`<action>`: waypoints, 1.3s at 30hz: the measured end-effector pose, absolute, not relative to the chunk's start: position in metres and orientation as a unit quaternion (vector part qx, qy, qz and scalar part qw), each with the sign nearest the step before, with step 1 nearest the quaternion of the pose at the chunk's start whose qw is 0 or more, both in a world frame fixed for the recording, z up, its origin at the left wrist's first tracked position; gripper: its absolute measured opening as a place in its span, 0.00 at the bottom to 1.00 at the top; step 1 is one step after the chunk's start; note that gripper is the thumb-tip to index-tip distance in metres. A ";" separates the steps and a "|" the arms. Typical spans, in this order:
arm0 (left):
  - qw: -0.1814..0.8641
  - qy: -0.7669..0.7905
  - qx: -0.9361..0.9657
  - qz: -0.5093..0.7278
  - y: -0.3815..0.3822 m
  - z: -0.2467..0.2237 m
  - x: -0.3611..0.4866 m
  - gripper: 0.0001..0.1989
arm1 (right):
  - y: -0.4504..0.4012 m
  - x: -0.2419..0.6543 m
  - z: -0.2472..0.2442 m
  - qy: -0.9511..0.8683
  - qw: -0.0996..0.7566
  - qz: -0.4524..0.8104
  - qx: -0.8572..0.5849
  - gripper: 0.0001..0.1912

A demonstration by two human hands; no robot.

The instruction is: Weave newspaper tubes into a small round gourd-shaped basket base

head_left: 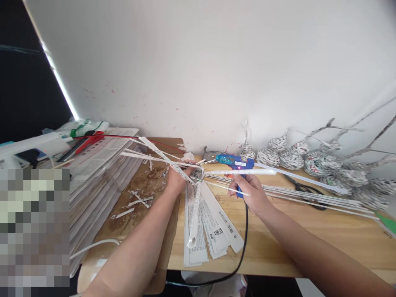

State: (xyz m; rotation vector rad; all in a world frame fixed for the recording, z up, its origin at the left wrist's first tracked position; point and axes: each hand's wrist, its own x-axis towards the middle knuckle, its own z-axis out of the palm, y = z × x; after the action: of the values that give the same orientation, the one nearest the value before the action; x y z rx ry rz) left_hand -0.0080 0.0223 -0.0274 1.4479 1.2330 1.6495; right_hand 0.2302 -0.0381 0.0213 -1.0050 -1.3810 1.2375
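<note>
Head camera view: a pale wooden table (pixel 262 247) runs along a plain white wall (pixel 210 74), which is flecked with small reddish marks low down. At the left of the room is a dark area (pixel 24 86), edged by a thin slanting line of light.

A brown board (pixel 123 225) covers the table's left part, stained and littered with paper scraps (pixel 139 200). A tall newspaper stack (pixel 105 175) stands on this side, with a red-handled cutter (pixel 89 143) on top and a plastic bag (pixel 88 127) behind. Near the middle, printed paper strips (pixel 221 218) lie fanned toward the front edge. To the right, long paper rods (pixel 312 200) lie across black scissors (pixel 305 189), and bulbous wrapped-paper forms (pixel 291 159) line the wall among bare branches (pixel 318 128).

Over the strips, between the two hands, is a woven paper piece (pixel 198 177) with tubes splaying outward. The left hand (pixel 179 175) grips its left side, fingertips partly hidden. The right hand (pixel 249 189) is wrapped around the handle of a blue glue gun (pixel 244 164); one white tube crosses in front, and whether the fingers touch it I cannot tell. A black cord (pixel 246 231) drops from the handle past the table's edge.
</note>
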 end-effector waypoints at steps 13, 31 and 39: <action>0.302 0.469 0.581 0.593 0.015 -0.019 -0.007 0.10 | -0.042 0.236 0.001 -0.560 0.492 0.530 -0.404 0.23; 0.340 0.470 0.571 0.581 0.009 -0.019 -0.004 0.08 | -0.043 0.242 0.003 -0.576 0.462 0.520 -0.430 0.23; 0.328 0.464 0.581 0.583 0.009 -0.017 -0.004 0.07 | -0.041 0.243 -0.002 -0.562 0.465 0.547 -0.410 0.21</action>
State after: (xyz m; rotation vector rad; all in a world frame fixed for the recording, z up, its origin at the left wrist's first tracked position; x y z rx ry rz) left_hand -0.0035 0.0088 -0.0169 1.5200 1.2158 1.5259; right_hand 0.2433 -0.0406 -0.0019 -1.0072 -1.3803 1.3442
